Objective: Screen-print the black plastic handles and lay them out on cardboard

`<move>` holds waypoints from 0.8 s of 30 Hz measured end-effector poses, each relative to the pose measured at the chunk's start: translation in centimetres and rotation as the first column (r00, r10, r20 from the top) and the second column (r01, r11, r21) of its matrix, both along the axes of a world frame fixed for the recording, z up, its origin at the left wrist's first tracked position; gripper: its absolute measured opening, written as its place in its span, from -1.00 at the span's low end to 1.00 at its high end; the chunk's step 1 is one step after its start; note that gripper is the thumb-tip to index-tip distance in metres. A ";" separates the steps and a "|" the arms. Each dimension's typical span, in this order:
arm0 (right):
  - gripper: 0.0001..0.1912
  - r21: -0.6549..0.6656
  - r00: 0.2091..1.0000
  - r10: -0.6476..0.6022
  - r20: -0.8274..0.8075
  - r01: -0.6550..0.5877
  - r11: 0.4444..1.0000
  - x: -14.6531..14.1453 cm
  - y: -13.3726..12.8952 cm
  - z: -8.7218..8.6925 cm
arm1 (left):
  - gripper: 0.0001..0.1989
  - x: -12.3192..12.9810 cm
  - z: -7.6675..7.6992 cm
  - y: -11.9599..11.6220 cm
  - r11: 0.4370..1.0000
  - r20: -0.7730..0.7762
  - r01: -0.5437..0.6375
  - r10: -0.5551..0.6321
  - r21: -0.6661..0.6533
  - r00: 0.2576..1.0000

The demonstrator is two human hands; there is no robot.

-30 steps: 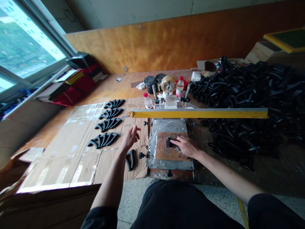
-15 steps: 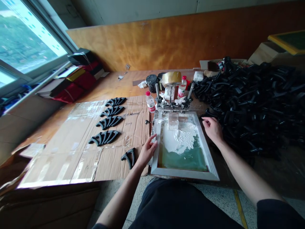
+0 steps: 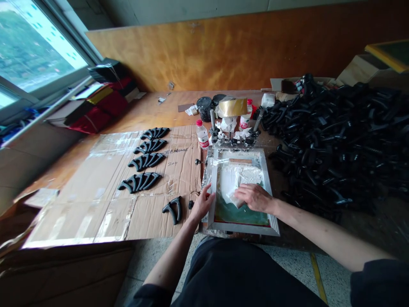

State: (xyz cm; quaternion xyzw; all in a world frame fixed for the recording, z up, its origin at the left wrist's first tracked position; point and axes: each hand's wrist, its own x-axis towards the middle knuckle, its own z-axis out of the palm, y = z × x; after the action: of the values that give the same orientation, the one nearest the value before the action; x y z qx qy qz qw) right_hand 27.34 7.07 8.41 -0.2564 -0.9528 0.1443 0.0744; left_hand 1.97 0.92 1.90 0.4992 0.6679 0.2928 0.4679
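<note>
In front of me lies a screen printing frame [image 3: 274, 219] with a pale metal rim and green mesh. White ink [image 3: 249, 174] is spread over the mesh's upper part. My right hand [image 3: 255, 198] is closed on a pale squeegee [image 3: 232, 194] over the mesh; the fingers partly hide it. At the frame's left rim, my left hand [image 3: 203, 204] has its thumb and fingers bent around the edge. A black forked plastic part [image 3: 173, 209] lies on the cardboard left of that hand. Behind the frame stands the metal clamp [image 3: 234, 141] with its posts, a tape roll [image 3: 233, 106] above it.
Several rows of black parts [image 3: 139, 182] lie on the cardboard sheet [image 3: 92, 183]. To the right is a large heap of black parts [image 3: 319, 140]. Red-capped bottles [image 3: 202, 135] and a black tub [image 3: 204, 109] stand near the clamp.
My right hand has moved left from beside the heap onto the mesh and taken hold of the squeegee, which has come toward me. The frame's near edge sits lower and its right corner farther left.
</note>
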 end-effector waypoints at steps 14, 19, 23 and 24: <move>-0.72 -0.017 0.954 -0.271 -0.126 0.271 0.962 -1.6 0.4 0.2 | -0.35 0.4 2.1 0.1 0.997 0.134 -0.066 0.071 -0.040 0.988; -0.44 -0.059 0.806 -0.555 -0.203 0.556 0.829 -1.2 7.4 3.8 | -0.34 0.2 6.6 0.1 0.997 0.278 -0.068 0.072 -0.023 0.958; -0.54 -0.148 0.526 -0.774 -0.352 0.785 0.601 6.0 10.3 3.4 | -0.48 0.6 11.1 1.5 0.981 0.412 -0.181 0.140 0.062 0.900; -0.52 -0.166 0.452 -0.819 -0.353 0.831 0.530 7.7 10.2 2.5 | -0.50 0.9 12.2 2.3 0.966 0.451 -0.224 0.144 0.130 0.881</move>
State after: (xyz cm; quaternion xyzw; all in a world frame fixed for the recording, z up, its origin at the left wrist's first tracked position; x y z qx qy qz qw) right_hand 35.05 17.26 10.95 -0.6501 -0.6751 0.1230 0.3262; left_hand 2.82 3.18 14.10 0.3945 0.5613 0.4990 0.5294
